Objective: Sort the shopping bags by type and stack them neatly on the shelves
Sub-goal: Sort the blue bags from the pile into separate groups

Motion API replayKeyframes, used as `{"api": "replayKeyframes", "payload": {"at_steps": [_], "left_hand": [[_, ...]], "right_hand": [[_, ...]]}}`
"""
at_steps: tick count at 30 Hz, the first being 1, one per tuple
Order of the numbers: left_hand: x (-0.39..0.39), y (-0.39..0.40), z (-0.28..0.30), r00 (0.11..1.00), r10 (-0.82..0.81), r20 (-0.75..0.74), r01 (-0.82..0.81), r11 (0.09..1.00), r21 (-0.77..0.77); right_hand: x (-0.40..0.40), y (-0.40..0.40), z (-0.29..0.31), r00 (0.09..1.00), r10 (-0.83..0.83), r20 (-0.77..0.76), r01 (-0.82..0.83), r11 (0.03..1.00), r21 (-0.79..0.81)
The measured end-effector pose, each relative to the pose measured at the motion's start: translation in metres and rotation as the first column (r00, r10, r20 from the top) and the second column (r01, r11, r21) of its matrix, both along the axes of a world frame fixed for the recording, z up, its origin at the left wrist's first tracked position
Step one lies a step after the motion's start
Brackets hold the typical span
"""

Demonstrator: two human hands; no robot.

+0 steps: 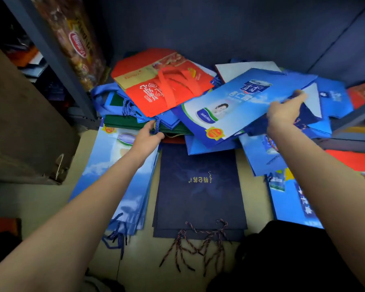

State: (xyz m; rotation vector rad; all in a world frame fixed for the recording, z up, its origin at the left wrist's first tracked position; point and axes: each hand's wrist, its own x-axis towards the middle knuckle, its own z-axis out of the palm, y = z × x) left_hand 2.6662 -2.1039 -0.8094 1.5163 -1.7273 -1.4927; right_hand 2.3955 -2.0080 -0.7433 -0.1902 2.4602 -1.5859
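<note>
A jumble of flat shopping bags lies on the low shelf. My right hand (286, 111) grips the right edge of a large blue bag with a milk-tin print (236, 106), lifted at a slant above the pile. My left hand (148, 137) pinches the blue cord handle of a bag at the front of a dark green bag stack (122, 122). A red cloth bag (162, 87) lies on top of the pile at the back. On the floor lie a navy bag stack (198, 190), a sky-blue bag stack (118, 178) and more blue bags (291, 199).
A grey shelf upright (57, 60) stands at the left with a patterned packet (76, 43) leaning behind it. A brown box (23, 123) sits at the far left. Red bags (362, 93) show at the right edge. Loose cord handles (198, 245) trail over the floor.
</note>
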Motion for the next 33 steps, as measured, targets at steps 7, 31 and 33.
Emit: {"api": "replayKeyframes", "payload": {"at_steps": [7,31,33], "left_hand": [[-0.022,0.042,0.018,0.992,-0.043,-0.115,0.065,0.977,0.203],[0.137,-0.015,0.018,0.794,-0.142,0.591,0.341,0.909,-0.239],[0.149,-0.014,0.008,0.775,-0.172,0.609,0.296,0.949,-0.108]], "right_hand": [[-0.001,0.056,0.034,0.922,0.383,0.053,-0.363,0.905,-0.221],[0.156,0.017,-0.088,0.346,0.890,0.298,-0.876,0.192,0.442],[0.151,0.018,-0.107,0.391,0.830,0.398,-0.901,0.256,0.351]]}}
